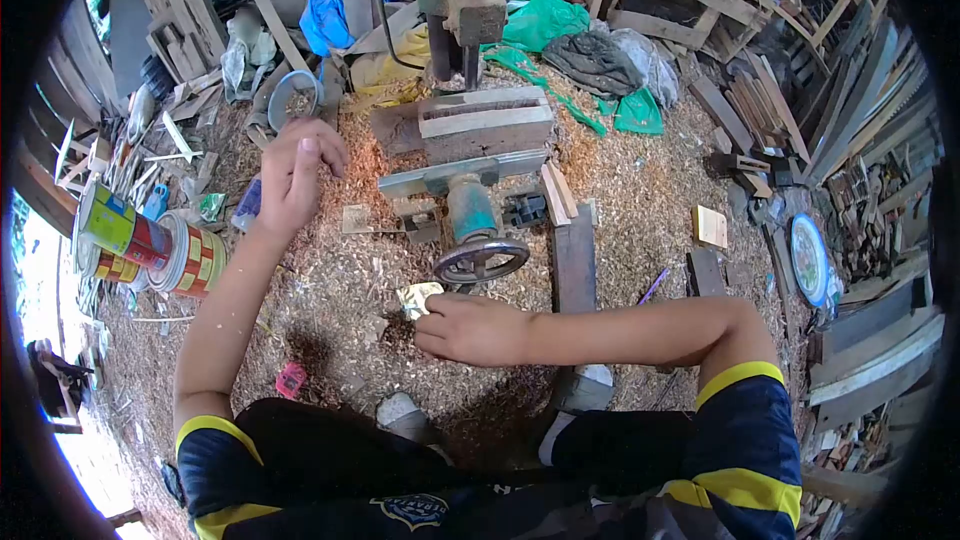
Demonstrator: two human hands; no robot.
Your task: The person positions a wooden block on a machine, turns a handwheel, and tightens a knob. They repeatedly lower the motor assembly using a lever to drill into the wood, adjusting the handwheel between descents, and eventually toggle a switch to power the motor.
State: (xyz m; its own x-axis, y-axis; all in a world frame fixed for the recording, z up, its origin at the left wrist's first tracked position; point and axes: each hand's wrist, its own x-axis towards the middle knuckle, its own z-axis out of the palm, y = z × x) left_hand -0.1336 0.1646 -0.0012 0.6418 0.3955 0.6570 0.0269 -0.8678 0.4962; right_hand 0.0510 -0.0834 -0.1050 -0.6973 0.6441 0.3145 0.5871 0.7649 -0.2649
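Note:
My left hand is raised left of the machine's vise, its fingers bent and the thumb on top; whether it holds anything is hidden. Below the vise's round handwheel, my right hand is closed on a small shiny gold packet, which sticks out past the fingertips. A pale-faced wood block lies in the vise, under the vertical drill spindle. Two thin wood pieces rest on a dark beam right of the vise.
Stacked paint cans stand at the left. Wood shavings cover the ground. A pink object lies near my legs. Right are a yellowish block, a purple stick, a round blue-rimmed plate and scrap wood piles.

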